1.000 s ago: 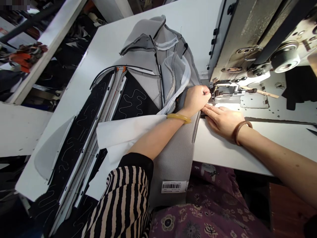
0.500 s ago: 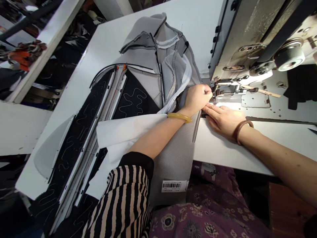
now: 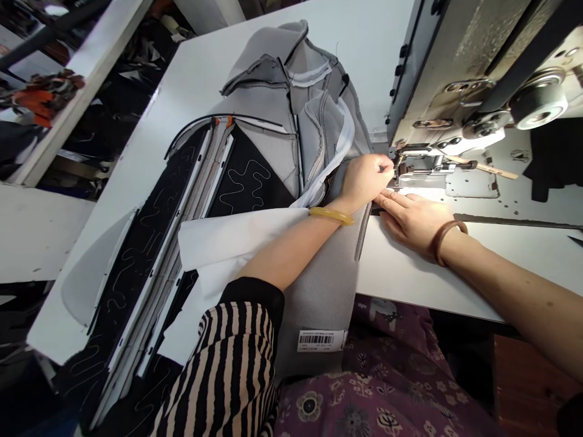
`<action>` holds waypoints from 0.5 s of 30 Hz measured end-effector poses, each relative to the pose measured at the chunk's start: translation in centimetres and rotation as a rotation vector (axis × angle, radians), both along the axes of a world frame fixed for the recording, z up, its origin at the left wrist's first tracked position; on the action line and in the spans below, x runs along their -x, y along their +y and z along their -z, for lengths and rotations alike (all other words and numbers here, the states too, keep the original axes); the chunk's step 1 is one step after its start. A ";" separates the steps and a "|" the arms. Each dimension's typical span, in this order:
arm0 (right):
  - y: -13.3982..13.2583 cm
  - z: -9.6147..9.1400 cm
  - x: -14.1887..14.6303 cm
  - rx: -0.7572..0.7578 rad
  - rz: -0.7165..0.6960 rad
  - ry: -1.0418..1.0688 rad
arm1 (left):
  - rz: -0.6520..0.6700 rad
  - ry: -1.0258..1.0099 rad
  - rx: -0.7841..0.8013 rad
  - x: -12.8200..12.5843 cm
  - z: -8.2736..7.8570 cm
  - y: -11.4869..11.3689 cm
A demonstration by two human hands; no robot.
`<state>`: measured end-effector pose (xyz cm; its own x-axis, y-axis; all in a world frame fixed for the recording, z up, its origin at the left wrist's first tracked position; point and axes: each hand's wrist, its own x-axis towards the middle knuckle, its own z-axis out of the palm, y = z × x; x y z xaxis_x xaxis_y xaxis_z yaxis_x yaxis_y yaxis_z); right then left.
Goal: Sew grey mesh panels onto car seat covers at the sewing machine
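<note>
A grey and black quilted cover [image 3: 273, 139] lies across the white sewing table [image 3: 410, 273], its grey mesh panel [image 3: 319, 291] hanging over the front edge with a barcode label [image 3: 320, 340]. My left hand [image 3: 364, 178] is closed in a pinch on the fabric edge right at the presser foot [image 3: 403, 162] of the sewing machine [image 3: 478, 73]. My right hand [image 3: 414, 217] lies flat with fingers stretched out, pressing the seam just in front of the foot. Both wrists wear bangles.
A white backing sheet [image 3: 228, 243] sticks out under my left forearm. A white shelf [image 3: 77, 91] with dark clutter runs along the left. Black fabric [image 3: 551, 158] lies behind the machine bed at the right. My lap shows a purple flowered cloth [image 3: 364, 388].
Both hands have crept slightly toward the presser foot; otherwise the cover and hands hold the same pose.
</note>
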<state>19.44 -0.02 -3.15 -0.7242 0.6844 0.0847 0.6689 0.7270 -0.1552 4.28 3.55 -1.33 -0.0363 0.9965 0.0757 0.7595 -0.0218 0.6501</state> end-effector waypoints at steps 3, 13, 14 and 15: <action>0.6 -0.5 -0.3 0.126 0.074 0.147 | 0.006 0.044 0.001 0.0 -0.1 -0.1; 5.3 -1.9 0.5 0.392 0.536 0.438 | 0.034 0.037 -0.041 0.0 0.3 -0.2; 5.4 -1.8 0.6 0.392 0.519 0.447 | 0.036 0.041 -0.042 0.0 0.5 -0.1; 5.6 -1.6 0.7 0.392 0.503 0.461 | 0.039 0.050 -0.043 -0.1 0.6 0.0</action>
